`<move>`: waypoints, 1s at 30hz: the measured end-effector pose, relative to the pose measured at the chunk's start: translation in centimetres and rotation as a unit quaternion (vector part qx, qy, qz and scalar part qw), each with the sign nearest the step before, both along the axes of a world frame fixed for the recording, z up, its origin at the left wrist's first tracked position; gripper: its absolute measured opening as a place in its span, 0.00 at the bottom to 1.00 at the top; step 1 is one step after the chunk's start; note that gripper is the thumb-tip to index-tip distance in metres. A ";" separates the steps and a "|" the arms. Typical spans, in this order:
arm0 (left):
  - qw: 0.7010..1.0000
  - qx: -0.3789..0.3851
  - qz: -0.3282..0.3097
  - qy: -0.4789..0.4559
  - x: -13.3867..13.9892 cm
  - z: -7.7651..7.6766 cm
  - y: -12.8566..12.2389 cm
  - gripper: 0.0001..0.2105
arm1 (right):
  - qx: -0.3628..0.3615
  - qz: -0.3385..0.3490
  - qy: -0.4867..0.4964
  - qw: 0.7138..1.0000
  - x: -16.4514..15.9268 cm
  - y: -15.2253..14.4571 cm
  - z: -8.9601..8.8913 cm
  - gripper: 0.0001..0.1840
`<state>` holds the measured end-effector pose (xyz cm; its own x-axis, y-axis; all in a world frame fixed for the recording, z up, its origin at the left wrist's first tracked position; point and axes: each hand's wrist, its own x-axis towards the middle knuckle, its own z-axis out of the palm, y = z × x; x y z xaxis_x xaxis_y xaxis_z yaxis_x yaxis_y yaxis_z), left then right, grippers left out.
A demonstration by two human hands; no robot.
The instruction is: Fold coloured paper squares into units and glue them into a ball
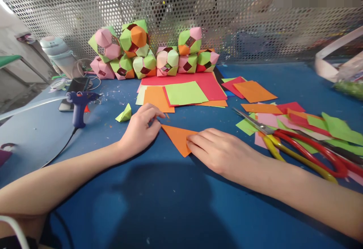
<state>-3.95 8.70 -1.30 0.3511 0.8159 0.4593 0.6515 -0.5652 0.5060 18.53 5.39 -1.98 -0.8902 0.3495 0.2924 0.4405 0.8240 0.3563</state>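
Note:
A sheet of orange paper (pixel 178 137), folded into a triangle, lies flat on the blue table before me. My right hand (pixel 218 147) has its fingers together on the triangle's right side, covering that corner; its thumb is hidden. At the triangle's left corner, my left hand (pixel 143 126) rests with curled fingers and a gap between thumb and forefinger, with nothing seen in it. A small folded green paper piece (pixel 124 114) lies just left of that hand. Beyond the hands are stacked paper squares, with a light green sheet (pixel 185 93) on top.
Several folded paper balls (pixel 167 61) stand stacked against the perforated metal panel (pixel 241 22). On the left lie a blue glue gun (pixel 78 109) and a phone (pixel 78 85), near a tumbler (pixel 58 54). Scissors with red handles (pixel 312 149) and paper scraps (pixel 340 128) lie at right.

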 end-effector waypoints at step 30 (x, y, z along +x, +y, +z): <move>0.934 0.092 -0.078 0.337 1.5 -0.5 -2.9 0.19 | -0.014 -0.023 -0.046 0.999 0.7 -0.2 -0.5 0.13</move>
